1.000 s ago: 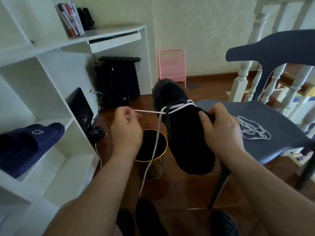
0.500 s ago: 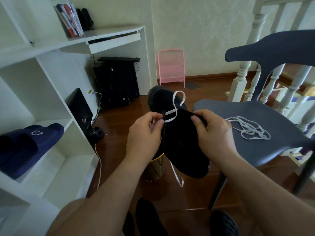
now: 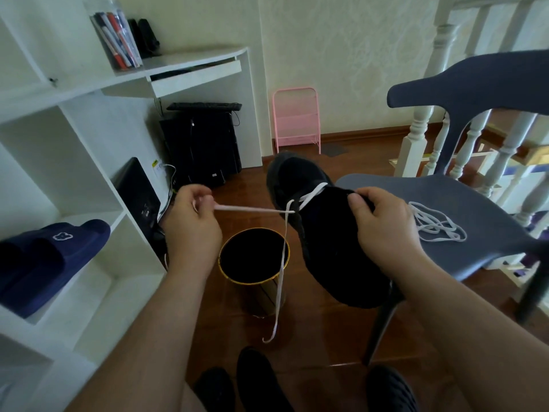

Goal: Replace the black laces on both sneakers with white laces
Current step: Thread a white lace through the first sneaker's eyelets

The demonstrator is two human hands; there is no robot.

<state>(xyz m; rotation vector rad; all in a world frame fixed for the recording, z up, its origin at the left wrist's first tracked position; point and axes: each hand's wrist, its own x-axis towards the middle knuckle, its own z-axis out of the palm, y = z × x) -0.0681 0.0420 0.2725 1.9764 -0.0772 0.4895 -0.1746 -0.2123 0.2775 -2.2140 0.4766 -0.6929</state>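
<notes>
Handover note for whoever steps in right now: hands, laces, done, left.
Left hand: pinches one end of the white lace, drawn taut out to the left.
Right hand: grips the black sneaker, held up over the bin.
The lace's other end hangs loose in front of the bin.
Spare white lace lies in a pile on the chair seat.
Done: no black lace shows on this sneaker; white lace threaded through the eyelets nearest the toe only.
Left: lace the rest of this sneaker; the spare lace is unused, so the second sneaker is still to do. Which dark shoe on the floor that is, I cannot tell.
</notes>
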